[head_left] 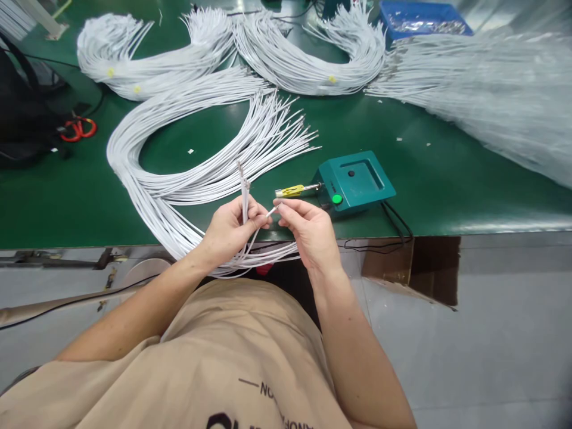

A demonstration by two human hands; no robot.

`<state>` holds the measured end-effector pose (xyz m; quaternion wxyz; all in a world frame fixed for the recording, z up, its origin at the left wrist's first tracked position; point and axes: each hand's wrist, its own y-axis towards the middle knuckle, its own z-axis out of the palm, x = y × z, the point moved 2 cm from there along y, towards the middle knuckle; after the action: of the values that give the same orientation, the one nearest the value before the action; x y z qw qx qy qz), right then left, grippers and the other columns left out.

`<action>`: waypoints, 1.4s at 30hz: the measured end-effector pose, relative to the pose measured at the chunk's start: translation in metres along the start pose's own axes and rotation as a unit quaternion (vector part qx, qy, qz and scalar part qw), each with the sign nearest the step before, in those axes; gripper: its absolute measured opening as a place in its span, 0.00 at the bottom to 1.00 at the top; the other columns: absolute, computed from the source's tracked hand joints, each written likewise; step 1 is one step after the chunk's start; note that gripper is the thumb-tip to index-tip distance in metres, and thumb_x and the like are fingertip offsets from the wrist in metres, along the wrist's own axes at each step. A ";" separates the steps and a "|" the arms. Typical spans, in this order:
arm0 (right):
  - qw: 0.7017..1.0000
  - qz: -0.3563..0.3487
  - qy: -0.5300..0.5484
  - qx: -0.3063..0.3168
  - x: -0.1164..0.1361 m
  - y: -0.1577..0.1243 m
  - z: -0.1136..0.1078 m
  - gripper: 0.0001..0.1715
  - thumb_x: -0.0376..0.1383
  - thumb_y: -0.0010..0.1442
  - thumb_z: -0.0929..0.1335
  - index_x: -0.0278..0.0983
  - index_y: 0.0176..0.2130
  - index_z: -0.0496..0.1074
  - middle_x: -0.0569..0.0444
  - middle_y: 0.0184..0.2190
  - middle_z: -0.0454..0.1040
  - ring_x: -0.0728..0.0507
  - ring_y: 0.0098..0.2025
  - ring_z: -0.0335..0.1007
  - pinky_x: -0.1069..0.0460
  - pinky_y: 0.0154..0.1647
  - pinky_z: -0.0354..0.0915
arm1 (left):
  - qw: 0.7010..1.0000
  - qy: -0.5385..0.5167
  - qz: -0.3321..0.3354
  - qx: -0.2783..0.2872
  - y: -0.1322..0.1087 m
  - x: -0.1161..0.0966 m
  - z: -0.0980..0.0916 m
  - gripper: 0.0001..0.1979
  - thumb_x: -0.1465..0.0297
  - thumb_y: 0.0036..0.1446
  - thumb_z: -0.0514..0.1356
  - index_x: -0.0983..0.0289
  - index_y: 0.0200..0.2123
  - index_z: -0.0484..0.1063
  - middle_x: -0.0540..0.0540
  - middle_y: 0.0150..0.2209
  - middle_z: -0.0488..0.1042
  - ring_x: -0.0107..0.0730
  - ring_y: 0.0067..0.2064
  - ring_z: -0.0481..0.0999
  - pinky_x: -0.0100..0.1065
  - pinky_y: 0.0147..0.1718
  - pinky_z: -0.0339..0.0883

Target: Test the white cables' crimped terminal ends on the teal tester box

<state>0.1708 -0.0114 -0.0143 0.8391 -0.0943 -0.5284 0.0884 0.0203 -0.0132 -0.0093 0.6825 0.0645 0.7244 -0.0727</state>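
Observation:
My left hand [232, 229] is closed round a small bunch of thin white cables [244, 190] that stand up from the fist, their ends pointing away from me. My right hand [308, 229] pinches the tip of one white cable [271, 211] between thumb and fingers, just right of the left fist. Both hands hover over the near edge of the green table [67, 202]. The held cables trail down into a large looped bundle of white cables [179, 185] lying on the table.
A teal box with a green button [354, 180] sits just beyond my right hand, a yellow-handled plug [290, 190] at its left side and black leads running off its right. More white cable bundles [304, 65] lie farther back, a blue tray [420, 21] at top right, red scissors [78, 128] at left.

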 end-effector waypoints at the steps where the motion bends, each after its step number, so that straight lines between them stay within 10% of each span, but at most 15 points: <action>1: 1.000 0.016 0.014 0.008 -0.001 0.000 0.000 0.08 0.35 0.46 0.75 0.37 0.31 0.80 0.55 0.33 0.79 0.53 0.27 0.65 0.55 0.32 0.63 | 1.000 0.024 0.008 -0.012 0.000 -0.001 0.000 0.14 0.71 0.54 0.62 0.62 0.26 0.56 0.50 0.30 0.73 0.28 0.33 0.74 0.33 0.37 0.68; 12: 0.996 0.087 -0.002 0.027 -0.005 -0.002 0.002 0.04 0.35 0.47 0.70 0.35 0.27 0.74 0.57 0.24 0.73 0.52 0.24 0.63 0.54 0.29 0.66 | 0.989 0.135 0.038 -0.055 -0.001 -0.002 -0.002 0.13 0.71 0.53 0.61 0.62 0.26 0.57 0.50 0.30 0.74 0.29 0.32 0.73 0.32 0.36 0.65; 21: 0.971 -0.100 -0.215 0.005 -0.005 -0.001 0.005 0.09 0.39 0.57 0.68 0.37 0.33 0.75 0.54 0.32 0.76 0.47 0.35 0.71 0.51 0.40 0.66 | 0.999 0.002 -0.032 -0.009 0.003 0.001 -0.004 0.13 0.68 0.52 0.65 0.63 0.40 0.68 0.49 0.30 0.72 0.28 0.31 0.74 0.28 0.29 0.66; 24: 0.897 -0.227 -0.379 -0.018 -0.007 -0.001 0.005 0.12 0.36 0.63 0.63 0.37 0.30 0.72 0.53 0.31 0.74 0.45 0.35 0.69 0.50 0.40 0.64 | 0.979 -0.134 -0.135 0.073 0.005 0.000 -0.004 0.27 0.70 0.52 0.65 0.60 0.55 0.65 0.50 0.32 0.71 0.25 0.30 0.72 0.23 0.22 0.61; 30: 0.637 -0.394 -0.660 0.065 0.005 0.005 0.006 0.17 0.33 0.66 0.57 0.35 0.31 0.70 0.46 0.33 0.72 0.41 0.39 0.62 0.47 0.43 0.58 | 0.948 -0.234 -0.194 0.096 0.014 0.002 -0.004 0.19 0.73 0.51 0.65 0.62 0.48 0.73 0.49 0.29 0.68 0.20 0.28 0.70 0.19 0.20 0.58; 35: 0.587 -0.346 -0.730 0.051 0.044 0.025 -0.005 0.14 0.35 0.64 0.61 0.34 0.47 0.69 0.44 0.45 0.73 0.37 0.46 0.62 0.45 0.44 0.55 | 0.980 -0.147 -0.128 0.047 0.026 0.008 -0.003 0.21 0.71 0.50 0.66 0.62 0.49 0.71 0.50 0.31 0.72 0.27 0.30 0.76 0.21 0.20 0.62; 42: 0.547 -0.281 -0.777 0.132 0.059 0.050 -0.016 0.09 0.28 0.59 0.63 0.36 0.35 0.72 0.48 0.32 0.76 0.40 0.39 0.65 0.46 0.42 0.53 | 0.993 -0.060 -0.099 0.008 0.037 0.014 0.003 0.21 0.67 0.50 0.66 0.65 0.48 0.70 0.53 0.30 0.75 0.31 0.30 0.79 0.22 0.17 0.62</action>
<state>0.2080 0.0503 0.0177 0.0859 0.2761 -0.9563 -0.0443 0.0296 0.0225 -0.0240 0.7136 -0.0064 0.6845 -0.1493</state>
